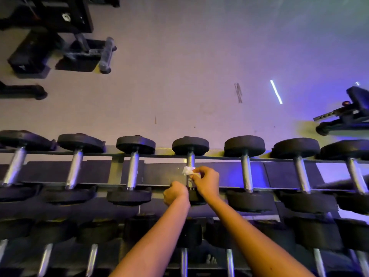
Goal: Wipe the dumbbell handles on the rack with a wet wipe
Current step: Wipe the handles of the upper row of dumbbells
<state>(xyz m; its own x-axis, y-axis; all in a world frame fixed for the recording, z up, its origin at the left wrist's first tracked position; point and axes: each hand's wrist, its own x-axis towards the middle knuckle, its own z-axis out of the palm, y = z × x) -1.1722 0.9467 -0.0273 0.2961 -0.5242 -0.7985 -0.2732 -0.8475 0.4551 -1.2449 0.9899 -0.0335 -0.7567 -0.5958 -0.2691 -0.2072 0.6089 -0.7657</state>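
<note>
A rack [163,172] holds a row of black dumbbells with silver handles. My right hand [206,181] pinches a crumpled white wet wipe [187,170] against the silver handle [190,159] of the middle dumbbell [190,145]. My left hand [175,192] is curled at the near end of that same dumbbell, beside its near black head; whether it grips the head is hidden by the wrist.
Neighbouring dumbbells lie left [132,168] and right [246,172] of the one being wiped. A lower row of dumbbells [183,260] sits below my forearms. A bench [349,108] stands at the far right, and dark gym equipment [60,37] at the upper left on the grey floor.
</note>
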